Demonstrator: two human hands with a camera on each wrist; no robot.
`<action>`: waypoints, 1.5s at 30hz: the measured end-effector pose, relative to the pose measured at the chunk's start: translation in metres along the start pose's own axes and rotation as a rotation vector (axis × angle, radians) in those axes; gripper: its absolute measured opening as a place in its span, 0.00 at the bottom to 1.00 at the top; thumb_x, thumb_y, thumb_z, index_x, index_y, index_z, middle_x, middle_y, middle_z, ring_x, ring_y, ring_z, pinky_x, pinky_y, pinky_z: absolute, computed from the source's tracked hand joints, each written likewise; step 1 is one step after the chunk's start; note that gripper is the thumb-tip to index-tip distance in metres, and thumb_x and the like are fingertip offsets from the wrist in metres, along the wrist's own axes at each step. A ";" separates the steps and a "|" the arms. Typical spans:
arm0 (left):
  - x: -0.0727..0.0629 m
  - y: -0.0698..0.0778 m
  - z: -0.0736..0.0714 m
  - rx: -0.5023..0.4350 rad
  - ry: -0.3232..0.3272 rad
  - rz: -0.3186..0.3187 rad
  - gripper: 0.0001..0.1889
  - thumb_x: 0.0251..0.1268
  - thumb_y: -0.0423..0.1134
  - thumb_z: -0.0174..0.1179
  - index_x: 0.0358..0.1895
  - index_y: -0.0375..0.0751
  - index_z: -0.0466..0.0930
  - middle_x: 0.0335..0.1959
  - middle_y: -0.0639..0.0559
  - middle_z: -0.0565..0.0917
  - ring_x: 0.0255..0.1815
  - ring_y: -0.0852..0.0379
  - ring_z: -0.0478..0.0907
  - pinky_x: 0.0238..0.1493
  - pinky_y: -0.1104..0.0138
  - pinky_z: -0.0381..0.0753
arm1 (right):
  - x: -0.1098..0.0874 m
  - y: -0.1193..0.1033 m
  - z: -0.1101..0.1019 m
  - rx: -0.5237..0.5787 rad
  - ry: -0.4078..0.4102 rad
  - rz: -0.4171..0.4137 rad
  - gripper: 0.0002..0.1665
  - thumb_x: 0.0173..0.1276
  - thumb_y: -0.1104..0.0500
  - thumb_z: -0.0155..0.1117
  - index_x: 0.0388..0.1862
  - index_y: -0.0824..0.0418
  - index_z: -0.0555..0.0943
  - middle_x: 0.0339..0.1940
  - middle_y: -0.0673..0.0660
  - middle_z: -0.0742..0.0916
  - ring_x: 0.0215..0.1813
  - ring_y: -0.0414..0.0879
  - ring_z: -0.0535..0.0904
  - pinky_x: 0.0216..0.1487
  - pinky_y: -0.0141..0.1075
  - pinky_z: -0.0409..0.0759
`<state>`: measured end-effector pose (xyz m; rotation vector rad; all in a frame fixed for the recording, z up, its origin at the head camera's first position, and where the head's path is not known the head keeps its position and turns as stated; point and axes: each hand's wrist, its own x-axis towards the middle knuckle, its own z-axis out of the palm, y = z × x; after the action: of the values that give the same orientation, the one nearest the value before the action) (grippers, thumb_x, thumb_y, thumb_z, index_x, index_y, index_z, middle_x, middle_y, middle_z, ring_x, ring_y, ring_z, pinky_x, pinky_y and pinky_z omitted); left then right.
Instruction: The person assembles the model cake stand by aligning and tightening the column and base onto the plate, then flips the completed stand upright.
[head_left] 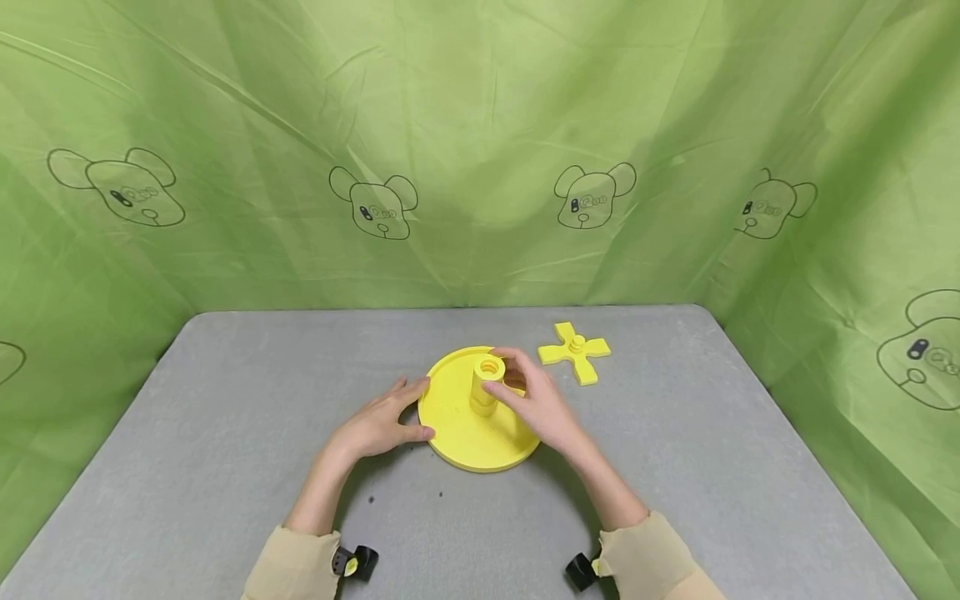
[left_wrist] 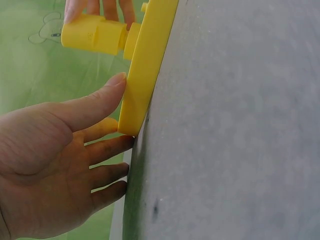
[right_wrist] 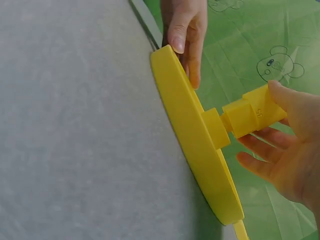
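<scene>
A yellow round tray-like disc (head_left: 453,442) with a raised rim lies on the table. On its raised central socket (right_wrist: 216,129) stands a yellow column (head_left: 480,387) with a threaded hole in its top; a narrower neck shows between the two in the right wrist view. My right hand (head_left: 543,408) holds the column near its top between thumb and fingers. At the disc's left edge, my left hand (head_left: 378,421) rests with thumb and fingers spread along the rim, the fingers nearly straight. In the left wrist view the thumb (left_wrist: 107,95) touches the rim's side.
Behind and right of the disc, a yellow cross-shaped piece (head_left: 576,350) lies with its short threaded stub upward. Several small dark specks mark the grey tabletop (head_left: 225,467). Green curtains (head_left: 480,125) stand around the back and sides.
</scene>
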<state>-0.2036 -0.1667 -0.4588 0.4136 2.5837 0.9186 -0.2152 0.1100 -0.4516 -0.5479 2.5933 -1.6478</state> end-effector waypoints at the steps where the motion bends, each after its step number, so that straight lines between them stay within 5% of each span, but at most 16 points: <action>1: 0.000 0.000 0.000 -0.001 0.000 0.003 0.45 0.67 0.51 0.69 0.82 0.43 0.57 0.84 0.43 0.59 0.86 0.35 0.45 0.80 0.34 0.52 | 0.000 0.000 0.001 -0.006 0.013 0.001 0.30 0.71 0.51 0.71 0.69 0.56 0.75 0.57 0.57 0.87 0.62 0.52 0.84 0.69 0.51 0.81; 12: 0.001 0.000 -0.001 0.008 -0.006 -0.005 0.45 0.67 0.51 0.69 0.82 0.43 0.57 0.84 0.43 0.59 0.86 0.35 0.46 0.80 0.33 0.53 | 0.002 0.002 -0.002 0.111 -0.044 -0.065 0.31 0.76 0.58 0.65 0.75 0.59 0.72 0.69 0.63 0.82 0.68 0.57 0.80 0.71 0.47 0.79; 19: 0.001 0.000 0.000 0.004 -0.009 -0.003 0.45 0.67 0.51 0.69 0.82 0.44 0.57 0.84 0.43 0.59 0.87 0.36 0.45 0.80 0.33 0.53 | 0.001 0.004 0.000 0.101 0.003 -0.016 0.28 0.75 0.55 0.67 0.70 0.59 0.75 0.61 0.57 0.86 0.63 0.51 0.83 0.66 0.40 0.82; 25: 0.001 0.000 0.001 0.001 -0.007 -0.005 0.45 0.67 0.51 0.69 0.82 0.44 0.57 0.84 0.43 0.58 0.86 0.35 0.46 0.80 0.33 0.53 | 0.000 0.002 0.003 0.082 0.057 -0.003 0.26 0.72 0.51 0.70 0.67 0.53 0.78 0.57 0.56 0.87 0.61 0.52 0.83 0.65 0.45 0.83; 33: 0.001 0.000 -0.002 -0.006 -0.022 -0.018 0.45 0.67 0.52 0.69 0.83 0.44 0.56 0.84 0.42 0.57 0.86 0.35 0.45 0.80 0.34 0.53 | 0.001 0.002 0.004 0.071 -0.026 -0.075 0.31 0.75 0.55 0.67 0.74 0.56 0.74 0.72 0.61 0.81 0.68 0.58 0.81 0.71 0.55 0.78; 45: 0.001 0.008 -0.007 0.034 -0.042 -0.020 0.46 0.67 0.51 0.69 0.82 0.43 0.56 0.84 0.41 0.57 0.86 0.34 0.47 0.81 0.35 0.53 | 0.000 0.000 0.005 0.032 0.064 0.004 0.32 0.70 0.51 0.72 0.69 0.59 0.75 0.56 0.61 0.86 0.60 0.57 0.83 0.68 0.55 0.80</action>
<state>-0.2067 -0.1639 -0.4490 0.4111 2.5635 0.8508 -0.2140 0.1057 -0.4540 -0.4969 2.6045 -1.7305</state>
